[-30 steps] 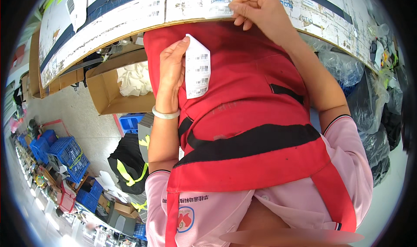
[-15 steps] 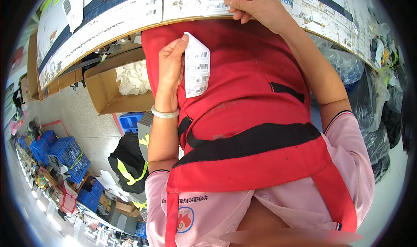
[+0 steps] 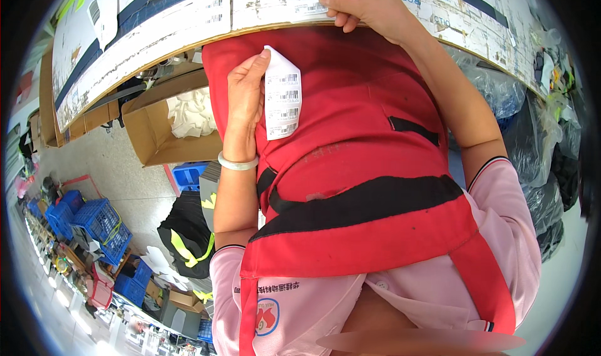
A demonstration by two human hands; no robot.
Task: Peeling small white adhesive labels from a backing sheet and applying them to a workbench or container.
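Note:
A white strip of barcode labels (image 3: pixel 283 102) hangs in front of the red apron, its upper end pinched between the thumb and fingers of my left hand (image 3: pixel 246 84). Over the edge of the worn white worktable (image 3: pixel 263 9), my right hand (image 3: pixel 369 9) has its thumb and forefinger pressed together. Beside those fingertips, a small printed label (image 3: pixel 312 9) lies on the tabletop. Whatever the right fingers hold, if anything, is too small to tell. Another strip of barcode labels (image 3: pixel 214 9) lies on the table farther left.
Below the table at left stands an open cardboard box (image 3: pixel 147 131) with cream-coloured pieces inside. Blue plastic crates (image 3: pixel 103 224) and a black bundle with a yellow-green band (image 3: pixel 184 234) are on the left. Clear plastic bags (image 3: pixel 532 149) crowd the right side under the table.

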